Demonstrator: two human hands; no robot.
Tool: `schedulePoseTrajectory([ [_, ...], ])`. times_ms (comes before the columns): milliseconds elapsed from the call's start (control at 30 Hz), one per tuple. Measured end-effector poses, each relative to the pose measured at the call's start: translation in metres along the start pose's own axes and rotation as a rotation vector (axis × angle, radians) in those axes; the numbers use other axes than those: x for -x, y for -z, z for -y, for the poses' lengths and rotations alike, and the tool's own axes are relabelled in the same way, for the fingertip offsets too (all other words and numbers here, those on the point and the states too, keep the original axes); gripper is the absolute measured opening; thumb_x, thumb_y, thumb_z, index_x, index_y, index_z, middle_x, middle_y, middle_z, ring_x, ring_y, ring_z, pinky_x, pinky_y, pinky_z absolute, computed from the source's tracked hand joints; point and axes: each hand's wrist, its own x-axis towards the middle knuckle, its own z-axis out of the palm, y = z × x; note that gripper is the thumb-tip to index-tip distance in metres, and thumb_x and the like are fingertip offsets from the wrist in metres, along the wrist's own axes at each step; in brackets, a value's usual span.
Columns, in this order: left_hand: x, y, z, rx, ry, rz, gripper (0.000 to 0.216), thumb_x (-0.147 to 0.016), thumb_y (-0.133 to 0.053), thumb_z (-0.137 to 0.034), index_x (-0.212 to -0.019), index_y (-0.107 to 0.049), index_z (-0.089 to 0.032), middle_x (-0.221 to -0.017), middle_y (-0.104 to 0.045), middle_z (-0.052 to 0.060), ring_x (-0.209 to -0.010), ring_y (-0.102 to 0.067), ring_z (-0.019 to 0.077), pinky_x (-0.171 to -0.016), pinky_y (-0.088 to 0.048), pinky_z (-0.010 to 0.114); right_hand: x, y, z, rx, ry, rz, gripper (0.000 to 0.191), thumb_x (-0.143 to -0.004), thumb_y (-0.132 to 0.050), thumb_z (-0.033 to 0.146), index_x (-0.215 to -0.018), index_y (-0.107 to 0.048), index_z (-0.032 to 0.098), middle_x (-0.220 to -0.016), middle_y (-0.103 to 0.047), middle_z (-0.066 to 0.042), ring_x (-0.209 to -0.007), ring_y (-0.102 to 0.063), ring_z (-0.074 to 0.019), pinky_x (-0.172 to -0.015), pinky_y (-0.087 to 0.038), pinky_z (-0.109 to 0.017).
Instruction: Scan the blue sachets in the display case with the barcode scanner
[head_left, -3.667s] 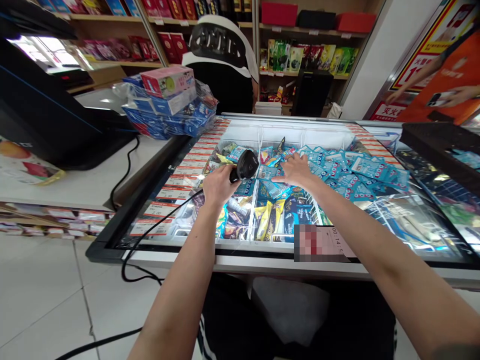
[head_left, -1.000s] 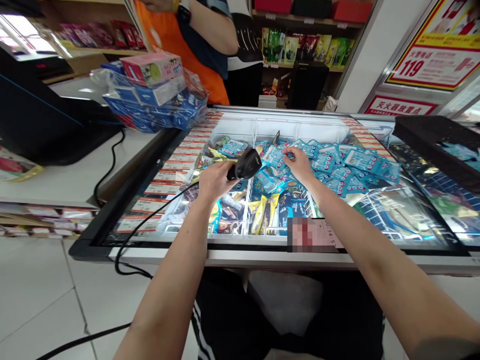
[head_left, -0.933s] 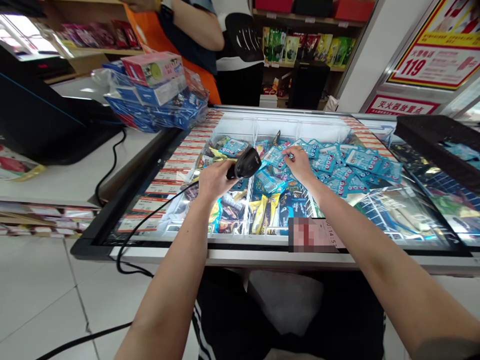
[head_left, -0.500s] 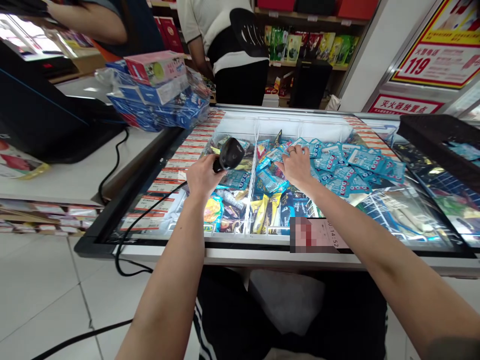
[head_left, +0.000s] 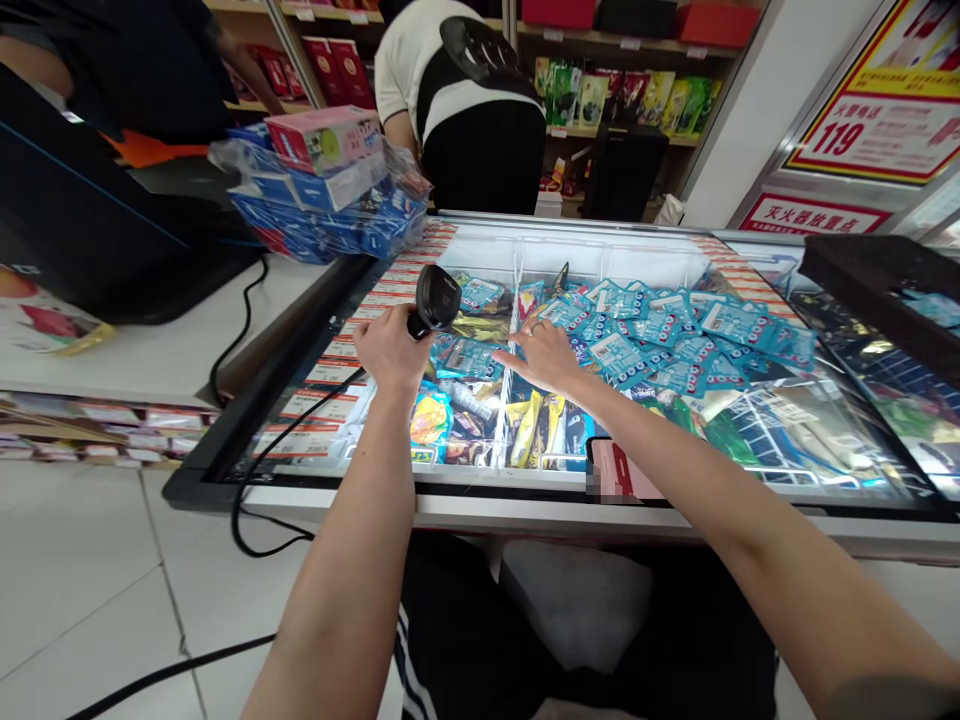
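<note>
A black corded barcode scanner point(head_left: 438, 298) is in my left hand point(head_left: 394, 348), its head tilted up above the left part of the chest freezer's glass lid. My right hand point(head_left: 546, 355) hovers at or just over the glass near the white wire divider point(head_left: 508, 400), fingers spread and pointing left, nothing visible in them. Left of it lie a blue packet point(head_left: 472, 357) and, farther back, another blue packet point(head_left: 481, 294). To its right spreads a loose heap of similar blue packets point(head_left: 660, 330). Whether my right fingertips touch the glass I cannot tell.
A phone point(head_left: 622, 472) lies at the freezer's front edge. Wrapped ice creams point(head_left: 536, 425) show under the glass. Bagged blue boxes point(head_left: 330, 200) stand at the back left beside a counter. The scanner's cable point(head_left: 247, 490) loops over the front-left edge. A person point(head_left: 480, 110) bends over behind the freezer.
My right hand has moved left from the blue packets to the divider. The scanner has shifted slightly left and up. The person behind has bent lower.
</note>
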Motion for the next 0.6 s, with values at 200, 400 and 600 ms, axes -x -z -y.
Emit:
schedulePoseTrajectory([
  [200,-0.002,0.002,0.004,0.029,0.117,-0.062,0.035,-0.076,-0.054,-0.040,-0.104,-0.058,-0.020,-0.099,-0.065,0.013,-0.099,-0.056,0.0321,-0.090,-0.031,0.047,-0.004,-0.005,0.006,0.003,-0.015,0.006,0.068,-0.071,-0.049,0.076,-0.110,-0.063,0.022,-0.115,-0.055,-0.014,-0.112,-0.044,-0.0333,-0.088,-0.037,-0.048],
  [400,-0.002,0.005,0.002,0.021,0.144,-0.039,0.036,-0.076,-0.055,-0.041,-0.105,-0.058,-0.021,-0.099,-0.065,0.013,-0.099,-0.056,0.0328,-0.087,-0.034,0.046,-0.004,-0.001,-0.015,-0.155,-0.083,-0.021,0.059,-0.064,-0.069,0.060,-0.104,-0.058,0.019,-0.101,-0.062,-0.009,-0.098,-0.056,-0.0273,-0.083,-0.043,-0.040],
  [600,0.002,0.004,-0.008,0.008,0.092,0.040,0.039,-0.076,-0.054,-0.047,-0.105,-0.059,-0.023,-0.098,-0.066,0.010,-0.093,-0.059,0.0303,-0.074,-0.040,0.038,0.005,0.011,-0.057,-0.420,-0.241,-0.234,0.033,-0.075,-0.063,0.036,-0.102,-0.049,0.024,-0.073,-0.061,0.001,-0.070,-0.059,-0.0203,-0.066,-0.045,-0.034],
])
